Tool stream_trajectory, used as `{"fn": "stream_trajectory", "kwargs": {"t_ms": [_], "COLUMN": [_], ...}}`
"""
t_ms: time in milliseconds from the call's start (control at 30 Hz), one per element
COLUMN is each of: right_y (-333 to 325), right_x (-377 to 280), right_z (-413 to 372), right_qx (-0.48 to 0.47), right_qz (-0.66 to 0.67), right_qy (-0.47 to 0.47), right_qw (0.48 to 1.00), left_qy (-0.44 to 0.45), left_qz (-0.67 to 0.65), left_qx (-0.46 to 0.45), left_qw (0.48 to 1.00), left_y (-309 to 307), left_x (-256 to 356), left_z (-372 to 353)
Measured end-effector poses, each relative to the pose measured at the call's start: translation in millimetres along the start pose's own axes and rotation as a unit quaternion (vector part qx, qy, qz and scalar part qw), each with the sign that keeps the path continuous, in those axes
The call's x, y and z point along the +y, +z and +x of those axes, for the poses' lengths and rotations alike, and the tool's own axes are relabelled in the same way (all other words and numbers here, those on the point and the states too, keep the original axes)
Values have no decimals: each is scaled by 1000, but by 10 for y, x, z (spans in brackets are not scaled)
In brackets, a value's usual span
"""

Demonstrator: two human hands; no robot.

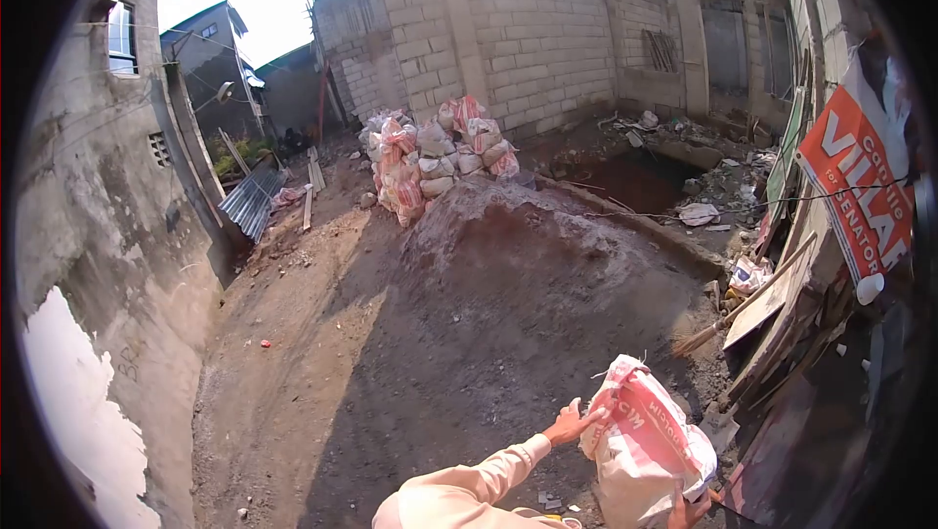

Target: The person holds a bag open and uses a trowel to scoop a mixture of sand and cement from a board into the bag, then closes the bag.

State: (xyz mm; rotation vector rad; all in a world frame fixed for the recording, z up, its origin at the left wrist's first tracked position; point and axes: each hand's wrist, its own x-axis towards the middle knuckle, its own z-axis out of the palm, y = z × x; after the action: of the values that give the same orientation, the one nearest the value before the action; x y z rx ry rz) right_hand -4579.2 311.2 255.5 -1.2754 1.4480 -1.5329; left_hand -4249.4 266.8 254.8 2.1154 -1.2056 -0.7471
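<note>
A white and red woven sack (650, 446) stands at the lower right, its top bunched and its sides puffed out. My left hand (572, 423), reaching from a light long sleeve, touches the sack's upper left side, with fingers at its edge. At the bottom right, my right hand (692, 509) is against the sack's lower right side, its fingers partly hidden by the sack and the frame's edge. Behind the sack lies a mound of grey sand (508, 246).
Filled sacks (430, 158) are piled before a block wall (528, 31). A dark pit (635, 177) lies beyond the mound. Boards (762, 309), a broom (699, 336) and a red banner (860, 177) line the right. Corrugated sheets (254, 199) lean at left.
</note>
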Motion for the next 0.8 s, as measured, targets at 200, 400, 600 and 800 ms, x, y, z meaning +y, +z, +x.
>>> {"fn": "stream_trajectory", "kwargs": {"t_ms": [200, 400, 600, 800], "right_y": [-648, -1697, -2528, -3217], "right_x": [-1127, -1027, -831, 128], "right_z": [-19, 115, 249, 557], "right_qx": [-89, -115, -129, -94], "right_qz": [9, 141, 161, 96], "right_qy": [-108, -102, -81, 43], "right_qw": [990, 978, 975, 990], "left_qy": [-74, 72, 98, 136], "left_qz": [-448, -313, -153, -220], "left_qx": [-363, -154, -68, -382], "left_qw": [813, 935, 981, 887], "left_y": [590, 990, 1251, 1508], "left_x": [-175, 501, 998, 1088], "left_z": [-343, -940, -1523, -1714]}}
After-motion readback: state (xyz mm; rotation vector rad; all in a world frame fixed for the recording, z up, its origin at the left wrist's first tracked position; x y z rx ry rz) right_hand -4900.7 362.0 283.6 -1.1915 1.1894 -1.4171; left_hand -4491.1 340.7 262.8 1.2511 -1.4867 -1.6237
